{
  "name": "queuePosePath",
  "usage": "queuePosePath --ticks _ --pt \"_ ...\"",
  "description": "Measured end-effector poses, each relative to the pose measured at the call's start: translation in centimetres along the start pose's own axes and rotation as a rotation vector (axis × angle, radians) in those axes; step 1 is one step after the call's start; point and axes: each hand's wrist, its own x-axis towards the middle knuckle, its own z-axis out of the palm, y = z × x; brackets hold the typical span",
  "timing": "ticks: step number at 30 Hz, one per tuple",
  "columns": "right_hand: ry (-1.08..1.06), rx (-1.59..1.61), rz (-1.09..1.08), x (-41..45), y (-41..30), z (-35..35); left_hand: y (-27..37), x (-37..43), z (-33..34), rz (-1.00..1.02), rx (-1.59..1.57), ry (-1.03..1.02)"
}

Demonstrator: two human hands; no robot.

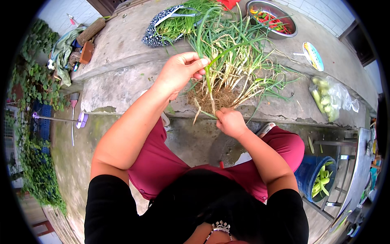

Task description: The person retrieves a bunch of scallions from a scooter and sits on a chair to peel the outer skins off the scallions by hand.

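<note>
My left hand (184, 68) pinches a green onion (209, 81) by its leaves and holds it nearly upright. At the onion's pale lower end, the fingers of my right hand (231, 122) are closed on the stalk or a strip of its outer leaf; the fingers hide exactly which. A dry, yellowed leaf (197, 112) dangles just left of that end. Right behind both hands lies a large heap of green onions (234, 52) on the concrete step, its brown tangled roots (224, 99) towards me.
A patterned bag (152, 35) full of thin greens stands back left. On the upper step are a metal bowl (271, 18) of peppers and a hand fan (313, 56). A plastic bag (327, 97) of green vegetables lies right, above a blue bucket (304, 175) holding green scraps.
</note>
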Motion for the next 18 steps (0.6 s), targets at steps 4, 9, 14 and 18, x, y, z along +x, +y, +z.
queuePosePath --ticks 4,9,14,18 --pt "-0.430 -0.108 -0.010 -3.6 2.3 4.4 0.7 -0.3 -1.3 0.030 -0.038 0.014" --pt "-0.855 -0.230 0.020 -4.4 3.0 6.3 1.1 -0.7 -2.4 0.041 -0.055 0.033" --pt "-0.543 -0.154 0.014 -5.1 4.8 6.8 2.4 -1.2 -2.2 0.006 -0.125 -0.029" --pt "-0.162 0.569 0.450 0.5 3.1 -0.1 1.3 -1.2 -2.3 -0.037 -0.122 -0.158"
